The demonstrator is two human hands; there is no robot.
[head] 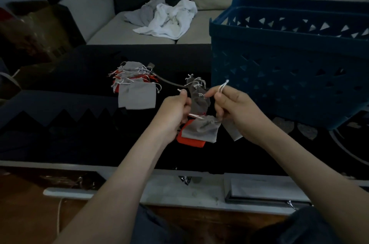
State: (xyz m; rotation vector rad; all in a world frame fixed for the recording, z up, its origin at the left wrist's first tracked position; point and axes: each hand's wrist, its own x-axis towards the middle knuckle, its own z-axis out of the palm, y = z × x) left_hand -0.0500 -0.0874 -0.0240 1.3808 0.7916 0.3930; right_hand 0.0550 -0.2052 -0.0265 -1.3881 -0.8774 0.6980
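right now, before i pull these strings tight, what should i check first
1. Left hand pinches the left cord: ok.
2. Right hand pinches the right cord: ok.
3. Grey pouch sits between the two hands: ok.
4. Pouch mouth already gathered: cannot tell, the fingers hide it.
5. Second grey pouch and orange pouch below the hands are free of the cords: cannot tell.
6. Pile of pouches lies off to the left, apart from the hands: ok.
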